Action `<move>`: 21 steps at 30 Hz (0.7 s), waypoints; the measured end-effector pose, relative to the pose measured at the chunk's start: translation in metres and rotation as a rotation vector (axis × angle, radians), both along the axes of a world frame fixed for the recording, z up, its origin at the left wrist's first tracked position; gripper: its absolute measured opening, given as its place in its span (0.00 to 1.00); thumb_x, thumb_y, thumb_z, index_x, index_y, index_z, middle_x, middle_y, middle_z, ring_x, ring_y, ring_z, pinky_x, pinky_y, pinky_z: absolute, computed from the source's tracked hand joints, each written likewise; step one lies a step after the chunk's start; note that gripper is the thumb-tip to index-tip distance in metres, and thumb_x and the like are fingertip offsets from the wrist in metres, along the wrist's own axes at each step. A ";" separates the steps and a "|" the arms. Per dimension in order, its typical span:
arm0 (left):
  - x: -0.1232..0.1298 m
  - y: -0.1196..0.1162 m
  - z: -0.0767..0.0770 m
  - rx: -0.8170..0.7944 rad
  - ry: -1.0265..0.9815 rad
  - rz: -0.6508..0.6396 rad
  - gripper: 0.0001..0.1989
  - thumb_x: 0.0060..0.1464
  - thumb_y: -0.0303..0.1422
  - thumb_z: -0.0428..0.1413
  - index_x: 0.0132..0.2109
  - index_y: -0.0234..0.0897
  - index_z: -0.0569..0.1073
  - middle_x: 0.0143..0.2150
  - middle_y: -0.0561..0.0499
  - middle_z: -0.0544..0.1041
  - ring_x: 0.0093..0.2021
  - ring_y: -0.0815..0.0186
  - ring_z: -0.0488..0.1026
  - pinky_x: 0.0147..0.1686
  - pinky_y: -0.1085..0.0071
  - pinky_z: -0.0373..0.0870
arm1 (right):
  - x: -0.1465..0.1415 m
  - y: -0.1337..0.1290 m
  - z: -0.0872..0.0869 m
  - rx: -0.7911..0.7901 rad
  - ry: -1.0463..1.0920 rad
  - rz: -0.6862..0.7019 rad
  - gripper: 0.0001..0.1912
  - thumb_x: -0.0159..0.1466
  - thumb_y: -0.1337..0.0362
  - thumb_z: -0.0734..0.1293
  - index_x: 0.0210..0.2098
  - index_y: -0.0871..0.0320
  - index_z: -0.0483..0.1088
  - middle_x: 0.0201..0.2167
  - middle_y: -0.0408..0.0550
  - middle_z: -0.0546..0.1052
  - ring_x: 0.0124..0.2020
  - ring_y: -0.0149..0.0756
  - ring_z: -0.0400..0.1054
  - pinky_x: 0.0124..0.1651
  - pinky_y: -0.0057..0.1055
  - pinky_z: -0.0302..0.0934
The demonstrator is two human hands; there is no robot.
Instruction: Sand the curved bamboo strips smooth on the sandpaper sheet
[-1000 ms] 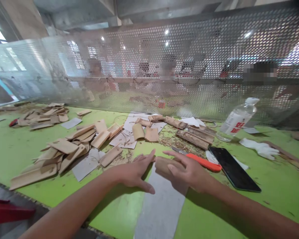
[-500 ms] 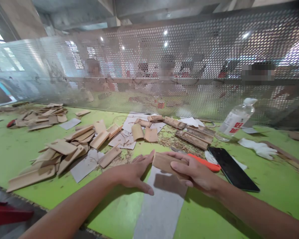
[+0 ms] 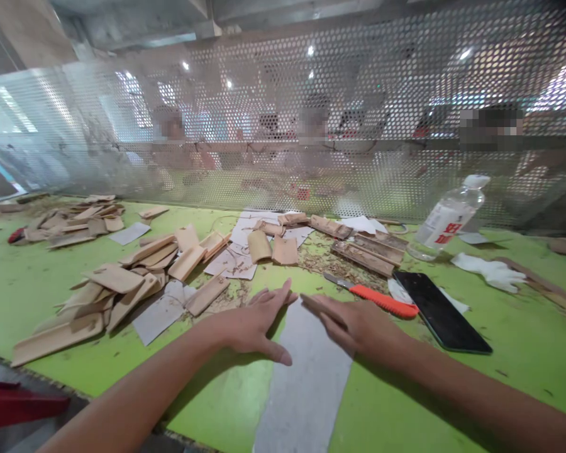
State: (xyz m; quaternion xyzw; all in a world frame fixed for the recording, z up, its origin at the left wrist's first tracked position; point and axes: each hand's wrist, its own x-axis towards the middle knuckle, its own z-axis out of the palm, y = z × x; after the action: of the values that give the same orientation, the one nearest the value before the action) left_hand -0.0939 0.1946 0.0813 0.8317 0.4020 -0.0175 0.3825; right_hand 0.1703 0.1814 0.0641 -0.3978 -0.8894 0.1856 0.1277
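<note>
My right hand (image 3: pixel 353 324) is closed round a thin wooden piece (image 3: pixel 323 309), seen nearly edge-on, low over the top of a long grey paper strip (image 3: pixel 306 384). My left hand (image 3: pixel 259 321) rests at the strip's left side with fingers and thumb spread, holding nothing. Beyond my right hand lies an orange-handled knife (image 3: pixel 382 300) with its blade pointing left. Wood shavings and several short wooden pieces, among them a squarish one (image 3: pixel 285 250), lie past my fingertips.
A heap of curved wooden pieces (image 3: pixel 117 277) is at left, with another pile (image 3: pixel 82 223) behind it. At right are a black phone (image 3: pixel 441 311), a clear bottle (image 3: pixel 446 220) and a white glove (image 3: pixel 490 272). A perforated metal screen (image 3: pixel 245 151) stands along the back.
My right hand has lowered and turned, tipping the wooden piece from its broad face onto its edge. The knife now shows more fully. My left hand has barely moved.
</note>
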 end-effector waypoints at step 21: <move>-0.003 0.001 0.001 0.007 0.034 -0.036 0.66 0.49 0.64 0.62 0.77 0.41 0.32 0.78 0.42 0.29 0.75 0.38 0.29 0.70 0.43 0.40 | -0.015 -0.017 0.006 -1.278 1.115 0.003 0.17 0.67 0.55 0.72 0.50 0.59 0.74 0.51 0.54 0.77 0.51 0.40 0.74 0.60 0.41 0.66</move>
State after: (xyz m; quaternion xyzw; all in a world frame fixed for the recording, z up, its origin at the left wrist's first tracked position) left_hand -0.0973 0.1952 0.0819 0.8397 0.3936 -0.0368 0.3724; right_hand 0.1553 0.1639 0.0704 -0.2425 -0.4210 0.8217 0.2979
